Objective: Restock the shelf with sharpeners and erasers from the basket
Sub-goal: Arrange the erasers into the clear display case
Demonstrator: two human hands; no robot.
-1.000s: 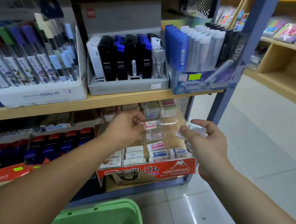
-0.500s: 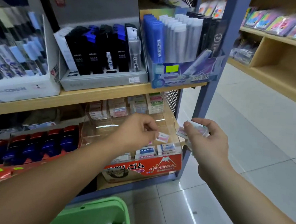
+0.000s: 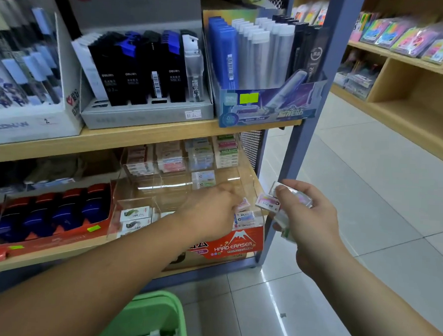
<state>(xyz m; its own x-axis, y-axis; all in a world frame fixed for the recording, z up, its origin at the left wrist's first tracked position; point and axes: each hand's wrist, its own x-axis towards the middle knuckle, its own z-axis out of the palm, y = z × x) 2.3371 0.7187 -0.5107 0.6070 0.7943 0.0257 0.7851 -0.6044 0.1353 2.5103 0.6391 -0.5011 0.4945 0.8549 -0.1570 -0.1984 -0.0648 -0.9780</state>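
Fingers [image 3: 232, 198] of our left hand [image 3: 210, 213] are curled and pinch a small eraser [image 3: 243, 204] at their tips, inside the front right pocket of the clear acrylic display [image 3: 178, 183] on the lower shelf [image 3: 56, 255]. Room here is tight. The upper shelf board [image 3: 139, 140] runs close above the display, and the display's clear front wall stands just below our knuckles. The blue-grey post [image 3: 298, 156] closes the right side, just beside the display's end wall. Right of the post the tiled floor [image 3: 367, 201] lies open.

The pinched eraser hangs tilted above a second eraser [image 3: 244, 217] lying in that pocket, behind the red Hard Eraser box [image 3: 237, 244]. The back tiers hold stacked erasers.

Our right hand [image 3: 310, 224] hovers outside the shelf, in front of the post. Its fingers [image 3: 300, 185] and thumb are closed round a bunch of wrapped erasers [image 3: 267, 204]. One of these sticks out toward the left hand, near the pinched eraser but apart from it. We see the green basket [image 3: 156, 316] at the lower edge, below our left forearm.
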